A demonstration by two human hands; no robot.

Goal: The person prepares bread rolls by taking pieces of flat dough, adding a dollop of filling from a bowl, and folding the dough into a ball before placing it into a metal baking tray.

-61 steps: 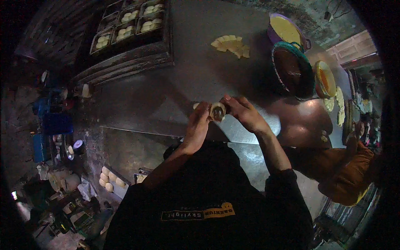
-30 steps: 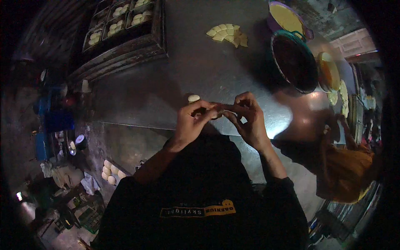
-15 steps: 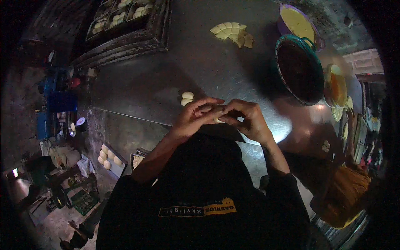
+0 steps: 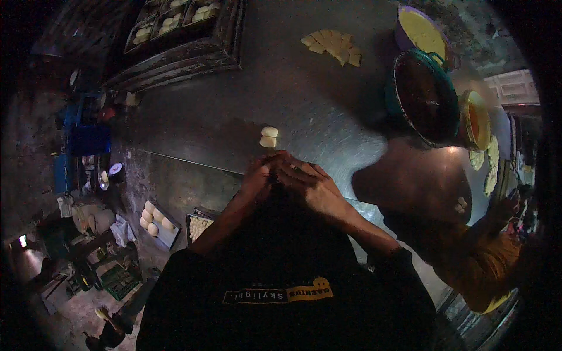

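Note:
My left hand (image 4: pixel 256 180) and my right hand (image 4: pixel 304 182) are pressed together in front of my dark shirt, at the near edge of the metal table (image 4: pixel 328 117). Bent fingers overlap on both hands, closed around a small piece of dough. That dough is hidden now; a pale bit of it showed between the fingers half a second ago. Just beyond my fingertips, two shaped dough pieces (image 4: pixel 268 141) lie side by side, touching. Farther off, flat wedges of dough (image 4: pixel 335 45) lie spread in a fan.
At the far right stand a green basin (image 4: pixel 391 96) with dark contents, a purple basin (image 4: pixel 400 35) of yellow mass and a yellow bowl (image 4: pixel 466 114). Stacked trays (image 4: pixel 193 54) of dough fill the far left. A person in brown clothing (image 4: pixel 486 263) is at right. Dough balls (image 4: pixel 149 217) sit lower left.
My right hand has come left and down, folding over against my left hand. The dough between them has gone from sight. The view has shifted slightly.

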